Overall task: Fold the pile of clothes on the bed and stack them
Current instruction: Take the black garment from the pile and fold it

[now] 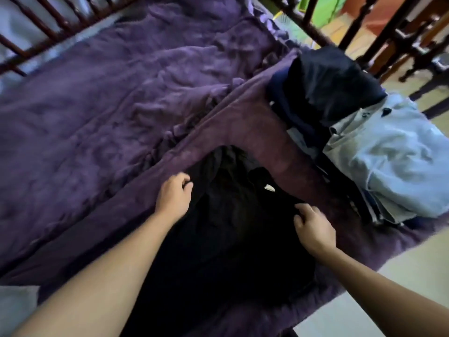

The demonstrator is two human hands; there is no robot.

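Observation:
A black garment (226,237) with a small white neck label lies spread on the purple bed cover (97,105) in front of me. My left hand (173,194) pinches the garment's left edge near the collar. My right hand (313,227) grips its right side with curled fingers. To the right stands a pile of clothes: a dark navy piece (325,86) at the back and a pale blue shirt (393,161) nearer me, over several other folded layers.
A dark wooden bed rail (315,23) runs along the far side, and another (29,32) along the upper left. Beyond it stand wooden chair legs (413,52) on a tiled floor. Pale floor (379,300) shows past the bed's right edge.

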